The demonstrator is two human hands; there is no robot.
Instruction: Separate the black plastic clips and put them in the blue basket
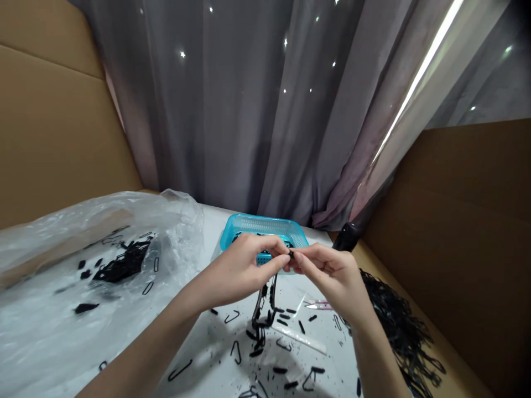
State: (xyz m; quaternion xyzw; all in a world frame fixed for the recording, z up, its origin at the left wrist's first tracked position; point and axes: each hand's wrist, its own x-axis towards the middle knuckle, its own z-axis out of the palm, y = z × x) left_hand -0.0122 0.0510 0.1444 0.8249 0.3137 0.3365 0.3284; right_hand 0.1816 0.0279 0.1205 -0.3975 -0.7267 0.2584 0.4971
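My left hand [253, 265] and my right hand [332, 271] meet above the table, thumb and fingertips closed on a small black piece [291, 255]. The fingers cover most of it, so its exact kind is unclear. A dark narrow loop-like strip [258, 309] shows below my left hand; whether it joins the held piece cannot be made out. Behind the hands stands a blue plastic basket [265, 224] with black pieces in it. Below lie short black pieces [280, 370] and thin bent black loops [236, 352].
Pink-handled snips [318, 305] and a whitish flat strip [301, 338] lie on the white table [215, 221]. To the left spreads a clear plastic bag [174, 232] with black parts. A heap of black loops [398, 326] is at right, between cardboard walls [464, 221].
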